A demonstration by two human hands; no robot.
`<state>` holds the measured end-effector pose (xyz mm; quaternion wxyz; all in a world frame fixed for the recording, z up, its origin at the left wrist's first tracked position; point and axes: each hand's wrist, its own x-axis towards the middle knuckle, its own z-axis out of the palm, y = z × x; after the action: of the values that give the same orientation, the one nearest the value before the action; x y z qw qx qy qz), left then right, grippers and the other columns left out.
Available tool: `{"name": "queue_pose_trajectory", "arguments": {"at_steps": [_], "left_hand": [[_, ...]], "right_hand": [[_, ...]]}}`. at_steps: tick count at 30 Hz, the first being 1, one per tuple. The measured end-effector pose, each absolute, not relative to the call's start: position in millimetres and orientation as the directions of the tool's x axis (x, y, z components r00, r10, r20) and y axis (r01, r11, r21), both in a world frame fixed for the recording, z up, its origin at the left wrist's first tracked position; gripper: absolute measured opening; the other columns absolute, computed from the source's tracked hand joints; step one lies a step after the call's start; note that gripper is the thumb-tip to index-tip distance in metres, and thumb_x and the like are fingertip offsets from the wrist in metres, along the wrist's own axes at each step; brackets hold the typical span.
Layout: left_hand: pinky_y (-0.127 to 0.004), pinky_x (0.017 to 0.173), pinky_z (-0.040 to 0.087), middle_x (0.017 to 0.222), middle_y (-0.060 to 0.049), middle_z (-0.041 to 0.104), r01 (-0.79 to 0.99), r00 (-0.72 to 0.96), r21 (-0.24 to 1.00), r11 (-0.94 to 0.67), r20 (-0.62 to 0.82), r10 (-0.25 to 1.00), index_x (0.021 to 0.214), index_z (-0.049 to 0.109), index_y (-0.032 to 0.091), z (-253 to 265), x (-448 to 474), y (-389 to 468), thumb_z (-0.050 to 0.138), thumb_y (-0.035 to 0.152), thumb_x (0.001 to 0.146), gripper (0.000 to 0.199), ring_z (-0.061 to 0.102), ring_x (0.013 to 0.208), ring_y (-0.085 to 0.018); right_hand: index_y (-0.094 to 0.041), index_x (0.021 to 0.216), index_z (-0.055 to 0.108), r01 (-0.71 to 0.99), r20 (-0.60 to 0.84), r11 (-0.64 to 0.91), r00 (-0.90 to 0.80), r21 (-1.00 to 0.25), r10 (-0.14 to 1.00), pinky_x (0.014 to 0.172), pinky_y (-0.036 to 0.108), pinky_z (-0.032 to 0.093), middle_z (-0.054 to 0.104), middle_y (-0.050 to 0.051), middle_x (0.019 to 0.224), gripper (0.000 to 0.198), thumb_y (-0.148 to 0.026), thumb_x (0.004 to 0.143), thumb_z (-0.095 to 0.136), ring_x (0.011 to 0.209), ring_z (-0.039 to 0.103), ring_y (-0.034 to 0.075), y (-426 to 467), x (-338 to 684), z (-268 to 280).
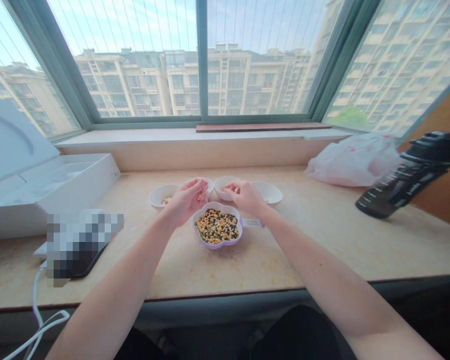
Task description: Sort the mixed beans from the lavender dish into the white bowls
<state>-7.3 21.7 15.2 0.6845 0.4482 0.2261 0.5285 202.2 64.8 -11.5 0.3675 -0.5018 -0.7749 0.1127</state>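
Observation:
A purple flower-shaped bowl (pixel 218 246) of mixed black, tan and green beans (pixel 217 226) stands between my forearms. Behind it, several small white bowls form a row. My left hand (pixel 193 196) hovers over the row, fingers curled closed; what they hold, if anything, is hidden. It partly covers one bowl (pixel 210 185), beside the leftmost bowl (pixel 155 197), which has a few light pieces inside. My right hand (pixel 243 194) has its fingertips pinched together at the opening of a middle bowl (pixel 222 182); their contents cannot be made out. The rightmost bowl (pixel 273 192) is partly behind that hand.
An open white box (pixel 67 185) sits at left, near a blurred-out dark object (pixel 86 257) and a white cable (pixel 37 295). At right are a plastic bag (pixel 350 160) and a tilted-looking black bottle (pixel 401 175). A small label (pixel 253 223) lies beside the purple bowl.

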Motion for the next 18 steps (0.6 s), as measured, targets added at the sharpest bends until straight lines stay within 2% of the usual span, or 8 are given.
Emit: {"name": "queue_pose_trajectory", "arguments": {"at_steps": [3,9,18], "left_hand": [[-0.014,0.053,0.04,0.066,0.005,0.049,-0.506,0.322,0.862,-0.001,0.19,0.927,0.074,0.059,0.014,15.2,-6.8,21.1,0.09,0.032,0.069,0.036,0.045,0.056,-0.004],[-0.015,0.054,0.039,0.062,0.005,0.048,-0.43,0.257,0.896,-0.107,0.235,0.937,0.073,0.06,0.015,16.3,-6.0,21.1,0.089,0.034,0.068,0.035,0.042,0.055,-0.004],[-0.019,0.054,0.037,0.065,0.004,0.053,-0.276,0.197,0.944,-0.183,0.242,0.95,0.079,0.07,0.015,14.0,-6.3,22.8,0.085,0.038,0.07,0.029,0.042,0.056,-0.005]], "right_hand": [[-0.017,0.086,0.074,0.656,0.419,0.489,-0.277,-0.575,0.865,0.063,0.029,0.042,0.07,0.004,0.073,0.019,-0.034,0.089,0.065,0.066,0.06,0.016,60.5,201.2,-8.8],[-0.017,0.077,0.068,0.552,0.29,0.572,-0.516,-0.607,0.806,0.055,0.026,0.033,0.06,-0.002,0.063,0.025,-0.037,0.091,0.064,0.059,0.051,0.011,45.4,194.6,-5.0],[-0.016,0.083,0.072,0.564,0.272,0.598,-0.557,-0.569,0.785,0.057,0.027,0.028,0.053,-0.004,0.058,0.023,-0.035,0.091,0.063,0.056,0.045,0.01,38.5,189.9,-4.5]]}}
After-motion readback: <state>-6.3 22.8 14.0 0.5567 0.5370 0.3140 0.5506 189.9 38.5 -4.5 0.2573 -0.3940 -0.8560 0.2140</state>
